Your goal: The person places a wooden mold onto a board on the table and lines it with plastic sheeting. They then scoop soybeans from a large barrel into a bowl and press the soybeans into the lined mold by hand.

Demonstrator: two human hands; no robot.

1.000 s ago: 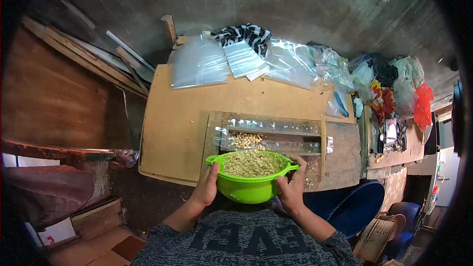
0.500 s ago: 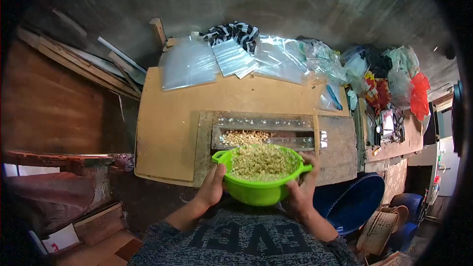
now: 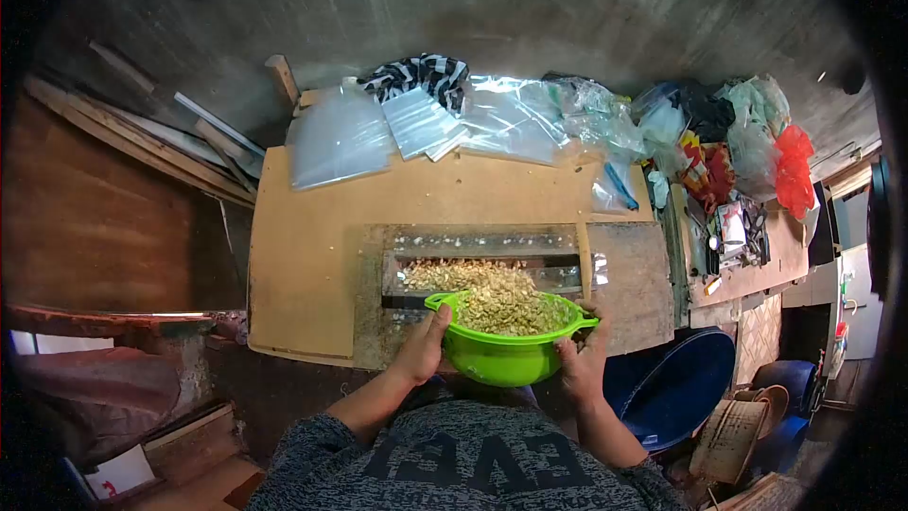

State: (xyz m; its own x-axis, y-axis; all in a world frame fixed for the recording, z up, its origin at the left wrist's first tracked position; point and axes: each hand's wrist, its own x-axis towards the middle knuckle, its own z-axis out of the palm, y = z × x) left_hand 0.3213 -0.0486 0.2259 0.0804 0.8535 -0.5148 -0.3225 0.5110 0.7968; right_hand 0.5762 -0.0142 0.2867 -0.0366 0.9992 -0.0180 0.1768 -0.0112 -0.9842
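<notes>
A bright green plastic bowl (image 3: 506,360) with side handles is held in both hands at the table's near edge. My left hand (image 3: 421,348) grips its left side, thumb up along the rim. On the other side my right hand (image 3: 584,360) closes round the right handle. Pale chopped bits (image 3: 511,310) fill the bowl, which tips away from me. Some of them spill over the far rim into a long wooden trough (image 3: 558,274). A heap of the same bits (image 3: 445,273) lies in the trough's left part. The bowl hides part of the trough's near side.
Clear plastic sheets (image 3: 340,137) and bags (image 3: 605,118) lie along the back of the wooden table (image 3: 303,255). A red bag (image 3: 794,170) hangs at the right. Below right stands a large blue tub (image 3: 672,388). Planks (image 3: 142,142) lean at left.
The bowl has tilted forward, and bits now pour over its far rim. The heap in the trough has grown. Both hands keep their hold, and the view has shifted slightly.
</notes>
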